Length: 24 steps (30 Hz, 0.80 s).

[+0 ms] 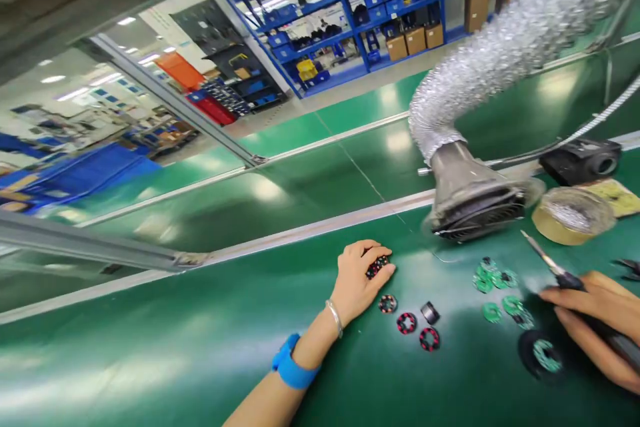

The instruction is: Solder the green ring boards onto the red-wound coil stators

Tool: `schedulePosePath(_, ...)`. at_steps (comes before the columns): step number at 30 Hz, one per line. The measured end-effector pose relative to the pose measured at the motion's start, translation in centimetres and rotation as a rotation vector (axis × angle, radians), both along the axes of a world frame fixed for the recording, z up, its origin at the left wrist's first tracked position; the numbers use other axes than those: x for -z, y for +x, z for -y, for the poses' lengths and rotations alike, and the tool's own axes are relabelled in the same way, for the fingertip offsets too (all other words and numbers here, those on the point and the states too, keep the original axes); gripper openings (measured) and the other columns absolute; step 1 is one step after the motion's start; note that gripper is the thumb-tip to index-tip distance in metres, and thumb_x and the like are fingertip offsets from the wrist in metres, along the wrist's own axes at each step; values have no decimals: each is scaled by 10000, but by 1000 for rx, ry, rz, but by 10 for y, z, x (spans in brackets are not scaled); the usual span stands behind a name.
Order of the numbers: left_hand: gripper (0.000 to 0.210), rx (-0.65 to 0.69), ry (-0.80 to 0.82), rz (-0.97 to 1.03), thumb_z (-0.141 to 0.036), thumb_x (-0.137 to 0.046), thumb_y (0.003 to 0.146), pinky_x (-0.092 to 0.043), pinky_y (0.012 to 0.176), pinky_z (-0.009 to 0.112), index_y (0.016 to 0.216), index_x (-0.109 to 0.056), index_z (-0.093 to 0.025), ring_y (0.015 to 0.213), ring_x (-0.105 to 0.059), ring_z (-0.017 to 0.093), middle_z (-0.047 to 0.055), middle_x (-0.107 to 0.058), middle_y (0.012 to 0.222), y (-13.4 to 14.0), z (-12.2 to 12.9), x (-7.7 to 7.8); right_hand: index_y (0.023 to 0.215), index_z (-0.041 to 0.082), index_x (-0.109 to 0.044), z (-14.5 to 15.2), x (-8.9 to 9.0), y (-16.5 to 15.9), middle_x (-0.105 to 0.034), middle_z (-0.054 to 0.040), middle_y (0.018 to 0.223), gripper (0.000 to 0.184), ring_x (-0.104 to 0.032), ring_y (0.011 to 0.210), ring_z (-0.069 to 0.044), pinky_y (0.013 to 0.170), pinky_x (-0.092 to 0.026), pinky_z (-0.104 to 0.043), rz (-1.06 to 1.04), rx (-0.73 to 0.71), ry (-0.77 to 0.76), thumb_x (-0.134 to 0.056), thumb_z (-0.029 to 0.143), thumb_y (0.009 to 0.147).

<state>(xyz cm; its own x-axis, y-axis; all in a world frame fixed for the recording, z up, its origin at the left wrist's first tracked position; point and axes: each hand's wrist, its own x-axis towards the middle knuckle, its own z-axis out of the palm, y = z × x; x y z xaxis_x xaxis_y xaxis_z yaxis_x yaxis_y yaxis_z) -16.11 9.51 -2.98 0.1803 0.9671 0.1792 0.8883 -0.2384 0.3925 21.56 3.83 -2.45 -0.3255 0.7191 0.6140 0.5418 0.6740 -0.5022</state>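
My left hand (pixel 361 280), with a blue wrist band, rests on the green bench with its fingers curled round a few small black rings with red spots (pixel 377 268). Just beside it on the bench lie several similar rings (pixel 407 323), one standing on its edge (pixel 430 312). At the right edge, my right hand (pixel 597 310) grips a soldering iron (pixel 567 280) by its dark handle, the tip pointing up and left. Several green ring-shaped pieces (pixel 493 312) are grouped left of that hand. Near its fingers sits a black round part with a green ring (pixel 546 355).
A fume extraction hood (pixel 473 197) on a silver flexible duct (pixel 500 47) stands behind the parts. A round tin (pixel 573 213), a yellow sponge (pixel 617 195) and a black holder (pixel 580 161) are at the far right. Pliers (pixel 629 269) lie at the edge. Blue shelving (pixel 345 7) stands beyond.
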Motion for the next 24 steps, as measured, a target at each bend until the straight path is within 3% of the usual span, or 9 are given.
schedulePosePath(2,233,95,-28,65,-345,-541,897,-375,975,449,1063,-683,-263,1106,-532,249,58,-645,1130,22,12,-1,1181,226,-597,1,-2,-3,-581,-40,669,387,-525,596,-177,541,-448,-327,0,-93,-30,-549,9,865)
schedulePosePath(6,347,204,-119,205,-332,-352,977,-405,969,435,1079,-670,-237,1085,-557,229,62,-675,1101,39,17,-9,1146,210,-574,5,-5,-6,-536,0,643,341,-461,569,-162,552,-411,-308,-62,-133,8,-517,34,860)
schedulePosePath(10,272,56,112,273,-331,-439,935,-421,970,440,1047,-652,-204,1085,-560,249,80,-665,1096,63,39,-28,1117,169,-573,11,-7,-8,-585,-17,683,296,-480,605,-163,583,-416,-301,-71,-171,26,-500,39,861)
schedulePosePath(12,178,19,180,304,-291,-504,900,-476,868,383,973,-640,-203,963,-593,229,64,-660,986,88,63,-37,1102,161,-575,13,-7,-11,-593,-21,687,273,-486,614,-165,583,-421,-298,-71,-191,18,-489,50,867)
schedulePosePath(14,115,119,-34,368,-227,-519,880,-498,655,275,952,-606,-207,730,-599,165,27,-637,853,118,90,-40,1093,162,-578,14,-6,-13,-593,-19,684,261,-495,614,-164,588,-434,-298,-80,-209,8,-479,65,872)
schedulePosePath(17,231,203,-286,358,-116,-490,844,-471,563,250,1054,-533,-201,578,-549,125,17,-632,853,157,116,-33,1110,161,-570,14,-3,-14,-618,-28,731,282,-509,633,-164,613,-454,-302,-94,-234,-12,-479,62,862)
schedulePosePath(20,335,206,-296,264,-108,-520,819,-483,625,297,1142,-478,-187,665,-587,162,64,-627,976,179,120,-23,1128,162,-560,14,-2,-13,-639,-37,791,316,-521,673,-167,641,-458,-305,-92,-254,-46,-485,40,846)
schedulePosePath(24,241,166,-250,205,-198,-629,804,-481,673,324,1013,-509,-188,786,-610,215,54,-614,908,182,107,-15,1153,171,-553,15,0,-12,-647,-38,838,340,-525,708,-168,671,-457,-312,-99,-288,-83,-494,39,846)
